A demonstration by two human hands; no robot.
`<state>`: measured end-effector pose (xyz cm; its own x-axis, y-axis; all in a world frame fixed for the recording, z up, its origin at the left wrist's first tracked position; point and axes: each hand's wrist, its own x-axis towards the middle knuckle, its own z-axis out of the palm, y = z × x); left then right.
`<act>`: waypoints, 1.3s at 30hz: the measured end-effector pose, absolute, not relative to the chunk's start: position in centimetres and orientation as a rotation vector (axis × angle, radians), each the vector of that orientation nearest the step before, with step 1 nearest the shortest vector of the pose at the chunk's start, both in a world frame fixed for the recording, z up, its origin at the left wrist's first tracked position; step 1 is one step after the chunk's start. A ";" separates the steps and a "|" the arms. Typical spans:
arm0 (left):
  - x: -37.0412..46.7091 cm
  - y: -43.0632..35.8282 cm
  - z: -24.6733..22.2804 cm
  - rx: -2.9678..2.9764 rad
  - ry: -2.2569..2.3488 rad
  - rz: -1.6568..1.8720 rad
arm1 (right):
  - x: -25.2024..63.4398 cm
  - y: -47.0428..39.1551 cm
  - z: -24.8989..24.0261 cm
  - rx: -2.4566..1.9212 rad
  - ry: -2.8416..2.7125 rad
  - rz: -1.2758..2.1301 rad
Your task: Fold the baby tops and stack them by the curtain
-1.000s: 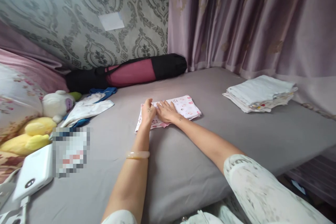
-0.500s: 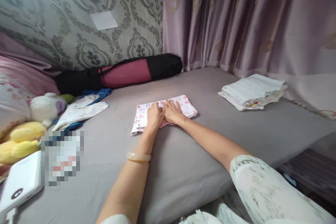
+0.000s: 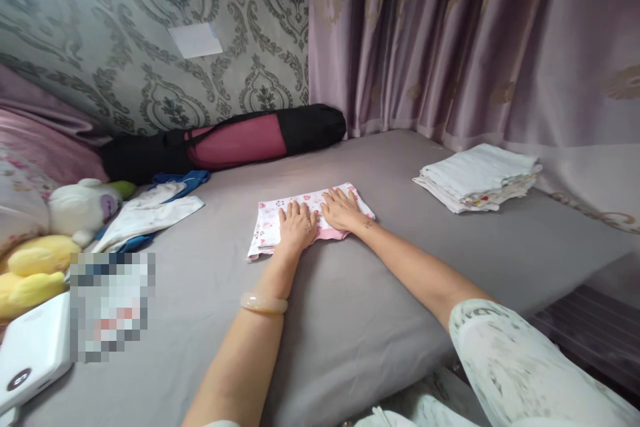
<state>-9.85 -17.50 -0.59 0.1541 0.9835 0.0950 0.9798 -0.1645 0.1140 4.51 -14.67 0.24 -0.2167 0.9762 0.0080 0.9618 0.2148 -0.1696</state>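
Observation:
A folded white cloth with pink and red prints lies on the grey bed sheet. My left hand rests flat on its middle near the front edge, fingers spread. Flat on the right part of the same cloth is my right hand, its fingers also apart. A strip of pink fabric shows at the front edge between and below the hands. A pale bangle circles my left forearm.
At the right lies a stack of folded white cloths. A black and red long bag runs along the wall. On the left are small clothes, plush toys and a white power bank.
My hands, which were close together on the cloth, have moved apart, the right one toward the right. More of the cloth's middle and its pink front edge now shows.

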 end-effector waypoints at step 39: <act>-19.9 -15.2 1.6 1.806 2.359 0.421 | 14.4 -11.3 3.5 -2.130 -1.844 0.618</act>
<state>-19.94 -15.24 1.59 -0.2693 0.9613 0.0577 0.9219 0.2400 0.3043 14.43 -11.28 3.52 0.1061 0.9832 -0.1485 0.8741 -0.1634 -0.4573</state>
